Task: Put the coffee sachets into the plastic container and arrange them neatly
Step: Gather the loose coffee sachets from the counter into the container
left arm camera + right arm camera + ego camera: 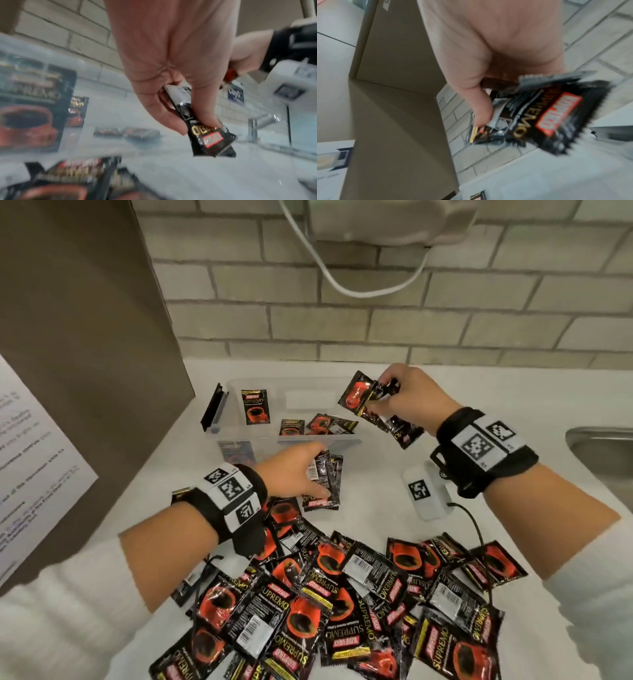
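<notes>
Coffee sachets (322, 474) gripped in left hand (291, 470), several in right hand (407, 395); counts hidden by fingers.

Two bare hands, white sleeves, black wrist straps

The left hand (291, 470) and right hand (407, 397) each wear a black wrist strap (236, 508) carrying white panels printed with square black-and-white markers; white sleeves (68, 607) are pushed up the forearms.
</notes>
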